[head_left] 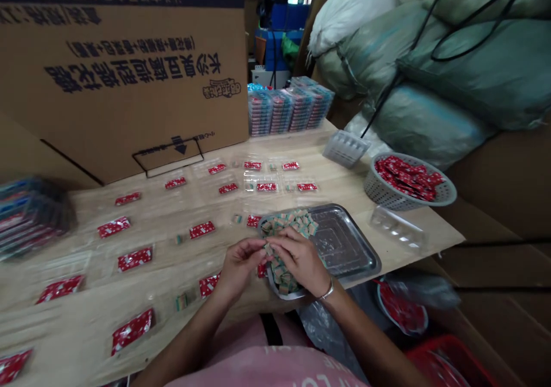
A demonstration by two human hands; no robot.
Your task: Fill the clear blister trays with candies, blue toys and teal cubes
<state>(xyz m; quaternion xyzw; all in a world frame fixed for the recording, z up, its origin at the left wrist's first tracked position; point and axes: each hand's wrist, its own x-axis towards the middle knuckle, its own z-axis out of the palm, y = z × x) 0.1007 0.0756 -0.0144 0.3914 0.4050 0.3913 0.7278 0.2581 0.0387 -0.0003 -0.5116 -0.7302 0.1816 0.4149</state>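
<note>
A metal tray [344, 243] lies in front of me, its left half heaped with small tan-and-green pieces [297, 221]. My left hand [243, 263] is closed in a pinch over the tray's left edge. Fingertips of my right hand [299, 258] meet it there, also pinched, above the heap. Between them shows a small tan-and-green piece [268, 249], mostly covered by the fingers. To the left, clear plastic trays spread over the table, holding red printed sachets [202, 229]. Some also hold a few small pieces [183, 301].
A large cardboard box [129, 105] stands at the back left. Stacked packs [288, 111] sit behind, with more at far left [30, 217]. At right are a grey basket [387, 194] of red sachets, clear plastic trays [398, 226] and big sacks [430, 117].
</note>
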